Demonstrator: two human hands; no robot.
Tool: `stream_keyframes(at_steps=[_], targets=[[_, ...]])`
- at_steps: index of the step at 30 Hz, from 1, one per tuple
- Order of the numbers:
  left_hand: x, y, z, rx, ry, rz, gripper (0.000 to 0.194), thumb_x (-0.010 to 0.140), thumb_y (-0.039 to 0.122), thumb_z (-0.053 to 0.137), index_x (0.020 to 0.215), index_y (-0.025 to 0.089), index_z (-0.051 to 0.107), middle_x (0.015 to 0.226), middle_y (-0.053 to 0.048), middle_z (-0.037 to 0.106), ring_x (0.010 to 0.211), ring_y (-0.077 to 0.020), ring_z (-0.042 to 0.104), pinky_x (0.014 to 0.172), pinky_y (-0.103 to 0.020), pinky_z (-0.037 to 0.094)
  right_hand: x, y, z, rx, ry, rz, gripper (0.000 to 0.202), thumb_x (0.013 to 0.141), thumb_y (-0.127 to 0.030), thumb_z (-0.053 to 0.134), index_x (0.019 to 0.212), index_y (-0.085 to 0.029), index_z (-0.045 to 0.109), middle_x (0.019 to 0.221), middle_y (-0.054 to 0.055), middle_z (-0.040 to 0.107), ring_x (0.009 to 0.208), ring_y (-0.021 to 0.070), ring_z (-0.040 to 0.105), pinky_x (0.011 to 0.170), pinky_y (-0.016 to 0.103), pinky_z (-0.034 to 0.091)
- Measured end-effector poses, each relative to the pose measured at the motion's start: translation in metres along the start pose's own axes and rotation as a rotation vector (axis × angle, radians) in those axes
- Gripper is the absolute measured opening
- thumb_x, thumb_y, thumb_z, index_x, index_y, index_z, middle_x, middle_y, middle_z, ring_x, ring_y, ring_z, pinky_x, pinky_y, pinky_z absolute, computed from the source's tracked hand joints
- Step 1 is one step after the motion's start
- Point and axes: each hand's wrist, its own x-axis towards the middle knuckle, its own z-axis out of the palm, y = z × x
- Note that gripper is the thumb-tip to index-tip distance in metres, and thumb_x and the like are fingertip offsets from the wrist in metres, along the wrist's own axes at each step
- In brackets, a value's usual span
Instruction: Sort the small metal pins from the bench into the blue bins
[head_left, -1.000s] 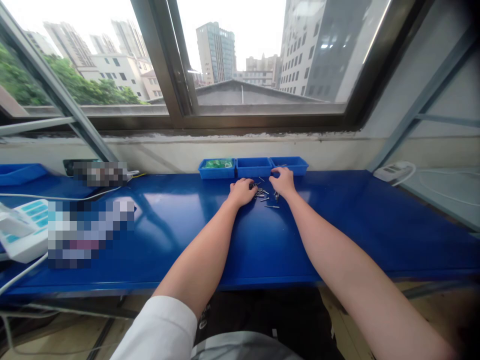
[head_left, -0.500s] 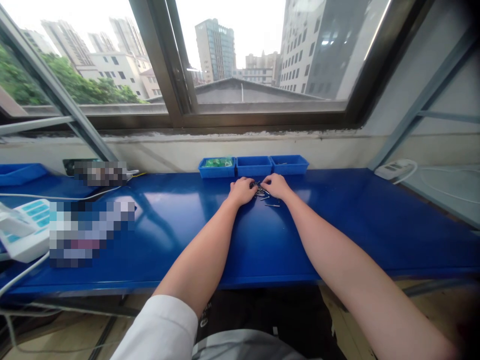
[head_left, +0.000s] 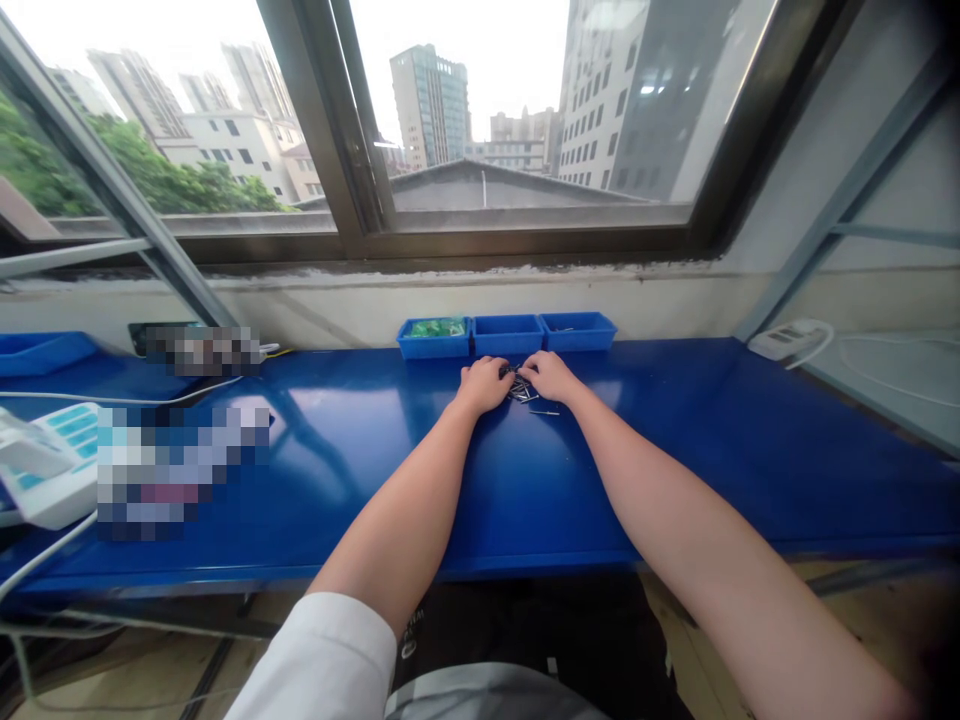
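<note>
A small pile of slim, shiny metal pins (head_left: 523, 393) lies on the blue table, too small to tell whether they are screws or rivets. At the pile's left edge, my left hand (head_left: 486, 384) rests with its fingers curled in against the pins. My right hand (head_left: 550, 377) is at the right edge, thumb and fingers drawn together over the pile. Whatever either hand grips is hidden or too small to name. One separate pin (head_left: 544, 412) lies just nearer to me than the pile.
Behind the hands, three blue bins stand in a row: the left bin (head_left: 435, 347) holds green packets, then a middle bin (head_left: 508, 344) and a right bin (head_left: 577, 342) with small pieces. A white device (head_left: 56, 470) and cables sit left on the table (head_left: 675, 500).
My right hand has shifted very slightly left over the pile, and some pins lie differently. My left hand stays almost in place.
</note>
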Motion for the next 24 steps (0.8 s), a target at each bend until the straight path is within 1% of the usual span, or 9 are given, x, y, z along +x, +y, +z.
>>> stream_keyframes(at_steps=[3,6,10,12,15,17,19,22,24], targets=[[-0.001,0.002,-0.002,-0.033,0.033,0.017,0.034,0.09,0.04,0.042,0.115,0.025,0.06,0.12,-0.007,0.061,0.114,-0.0242,0.053,0.097,-0.041,0.036,-0.001,-0.006,-0.001,-0.01,0.019,-0.002,0.025,0.088,-0.03,0.048,0.082,-0.019,0.068,0.097,0.009,0.068,0.094,0.0226,0.058,0.082,0.033,0.042],[-0.002,0.003,-0.004,-0.053,0.051,0.064,0.029,0.092,0.036,0.039,0.102,0.025,0.064,0.11,-0.005,0.065,0.107,-0.0216,0.056,0.094,-0.039,0.037,-0.003,-0.013,-0.004,0.001,0.012,0.023,0.026,0.09,-0.032,0.044,0.084,-0.02,0.066,0.095,0.008,0.069,0.095,0.024,0.059,0.082,0.035,0.04],[-0.003,0.004,-0.005,-0.067,0.06,0.064,0.027,0.093,0.033,0.04,0.093,0.023,0.065,0.103,-0.004,0.067,0.103,-0.0199,0.057,0.092,-0.036,0.037,-0.006,-0.018,-0.007,0.057,0.019,0.048,0.025,0.09,-0.032,0.044,0.083,-0.019,0.064,0.089,0.007,0.069,0.09,0.0225,0.06,0.081,0.034,0.04],[-0.002,0.005,-0.005,-0.07,0.068,0.045,0.026,0.092,0.032,0.041,0.092,0.023,0.065,0.103,-0.004,0.067,0.103,-0.0199,0.057,0.092,-0.036,0.037,-0.006,-0.016,-0.006,0.146,0.042,0.033,0.022,0.089,-0.031,0.045,0.083,-0.019,0.063,0.084,0.005,0.069,0.082,0.0199,0.061,0.078,0.032,0.042],[-0.002,0.005,-0.005,-0.078,0.091,0.029,0.025,0.092,0.028,0.039,0.093,0.023,0.064,0.103,-0.004,0.067,0.104,-0.0198,0.057,0.092,-0.037,0.036,-0.004,-0.012,-0.003,0.389,0.082,-0.035,0.016,0.081,-0.029,0.052,0.083,-0.018,0.063,0.078,0.003,0.068,0.073,0.0162,0.061,0.073,0.029,0.046],[-0.002,0.005,-0.006,-0.089,0.104,0.034,0.025,0.092,0.026,0.039,0.093,0.023,0.063,0.103,-0.003,0.067,0.104,-0.0196,0.057,0.092,-0.037,0.036,-0.002,-0.009,-0.002,0.542,0.109,-0.071,0.015,0.074,-0.03,0.059,0.08,-0.017,0.063,0.077,0.003,0.068,0.072,0.0161,0.061,0.073,0.029,0.048],[-0.003,0.005,-0.006,-0.092,0.101,0.034,0.025,0.092,0.027,0.038,0.094,0.023,0.062,0.104,-0.003,0.067,0.105,-0.0197,0.057,0.092,-0.037,0.036,-0.001,-0.008,-0.001,0.649,0.127,-0.066,0.018,0.069,-0.032,0.063,0.076,-0.016,0.064,0.077,0.004,0.068,0.073,0.0173,0.062,0.074,0.031,0.049],[-0.003,0.007,-0.007,-0.091,0.084,-0.003,0.025,0.093,0.033,0.039,0.102,0.024,0.061,0.11,-0.004,0.066,0.108,-0.0209,0.055,0.093,-0.037,0.036,0.002,-0.005,-0.002,0.729,0.191,-0.012,0.022,0.066,-0.036,0.063,0.076,-0.016,0.065,0.077,0.004,0.069,0.076,0.019,0.063,0.076,0.033,0.05],[-0.003,0.008,-0.007,-0.094,0.086,-0.028,0.028,0.093,0.037,0.039,0.108,0.024,0.059,0.116,-0.005,0.064,0.111,-0.0218,0.054,0.094,-0.038,0.035,0.005,-0.003,-0.003,0.704,0.273,0.011,0.026,0.067,-0.037,0.062,0.08,-0.016,0.066,0.08,0.005,0.069,0.078,0.0196,0.063,0.077,0.034,0.05]])
